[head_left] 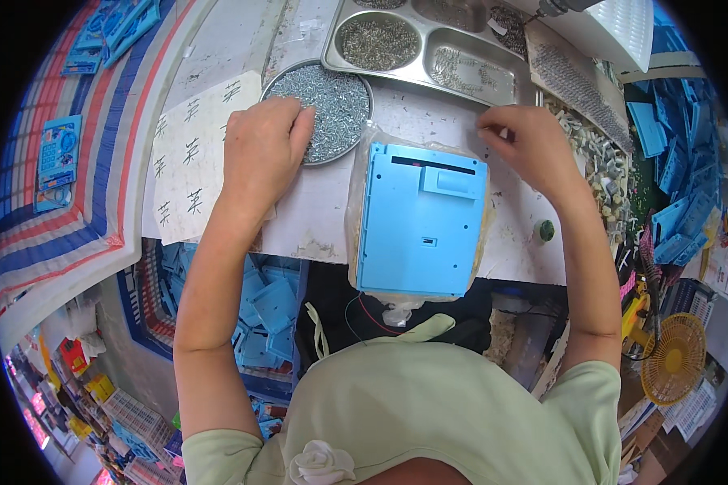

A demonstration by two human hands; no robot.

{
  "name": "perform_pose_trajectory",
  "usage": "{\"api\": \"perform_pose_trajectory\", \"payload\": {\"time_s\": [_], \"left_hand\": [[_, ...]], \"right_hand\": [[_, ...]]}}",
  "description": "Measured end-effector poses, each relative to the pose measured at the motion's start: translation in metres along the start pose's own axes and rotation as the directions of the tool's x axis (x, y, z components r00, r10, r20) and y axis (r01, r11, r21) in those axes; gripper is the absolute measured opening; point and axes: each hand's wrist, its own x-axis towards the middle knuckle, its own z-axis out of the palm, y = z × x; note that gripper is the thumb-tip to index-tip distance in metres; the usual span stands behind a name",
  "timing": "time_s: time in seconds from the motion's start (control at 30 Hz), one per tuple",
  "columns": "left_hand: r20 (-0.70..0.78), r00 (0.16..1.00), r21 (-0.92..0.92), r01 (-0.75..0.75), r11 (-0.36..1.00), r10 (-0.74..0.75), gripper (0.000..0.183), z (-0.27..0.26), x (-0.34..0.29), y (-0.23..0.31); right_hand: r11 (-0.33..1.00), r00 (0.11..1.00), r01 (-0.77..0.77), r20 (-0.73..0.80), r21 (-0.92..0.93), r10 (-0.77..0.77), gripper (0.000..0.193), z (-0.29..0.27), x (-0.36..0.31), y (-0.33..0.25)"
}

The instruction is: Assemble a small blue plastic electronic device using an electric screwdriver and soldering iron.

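Observation:
A light blue plastic housing panel (pixel 416 226) lies on a pad wrapped in clear film at the table's front edge, between my hands. It has a long slot near its far end, a raised rectangular part and several small holes. My left hand (pixel 263 149) is closed at the left rim of a round metal dish (pixel 340 105) full of small silvery screws; what its fingers hold, if anything, is hidden. Beyond the panel's far right corner, my right hand (pixel 530 145) hovers with thumb and fingers curled together. I cannot make out anything in that pinch.
A steel compartment tray (pixel 416 69) with small metal parts stands at the back. Paper with handwritten characters (pixel 190 162) lies left. Loose small parts (pixel 598 162) line the right edge, near an electric screwdriver (pixel 554 6). Blue panels fill a crate (pixel 271 311) below.

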Motion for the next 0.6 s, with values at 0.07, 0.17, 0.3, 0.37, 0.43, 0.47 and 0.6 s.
{"api": "perform_pose_trajectory", "payload": {"time_s": [0.07, 0.17, 0.3, 0.37, 0.43, 0.47, 0.6], "left_hand": [[-0.018, 0.999, -0.045, -0.032, 0.998, 0.031, 0.016, -0.002, -0.001, 0.002], [-0.06, 0.995, -0.189, -0.086, 0.978, 0.076, 0.011, -0.01, -0.012, 0.016], [0.046, 0.998, -0.424, -0.013, 0.905, 0.036, 0.005, -0.02, -0.031, 0.039], [0.107, 0.994, -0.504, 0.07, 0.861, -0.018, 0.007, -0.024, -0.04, 0.047], [0.113, 0.992, -0.515, 0.1, 0.851, -0.048, 0.006, -0.023, -0.042, 0.053], [0.116, 0.991, -0.52, 0.114, 0.846, -0.062, 0.006, -0.022, -0.043, 0.055], [0.084, 0.996, -0.429, 0.041, 0.902, -0.005, 0.005, -0.021, -0.038, 0.062]], "right_hand": [[0.996, 0.996, 0.084, 0.02, -0.003, -0.084, 0.014, 0.006, 0.005, -0.003], [0.976, 0.978, 0.207, 0.033, -0.061, -0.205, 0.014, 0.013, 0.02, -0.002], [0.902, 0.899, 0.422, 0.171, -0.086, -0.404, 0.011, 0.02, 0.048, -0.009], [0.866, 0.856, 0.479, 0.297, -0.144, -0.424, 0.009, 0.023, 0.06, -0.017], [0.861, 0.846, 0.481, 0.344, -0.166, -0.407, 0.009, 0.029, 0.066, -0.022], [0.858, 0.841, 0.483, 0.367, -0.177, -0.397, 0.009, 0.032, 0.068, -0.024], [0.851, 0.845, 0.462, 0.416, -0.249, -0.337, 0.012, 0.034, 0.068, -0.028]]}}
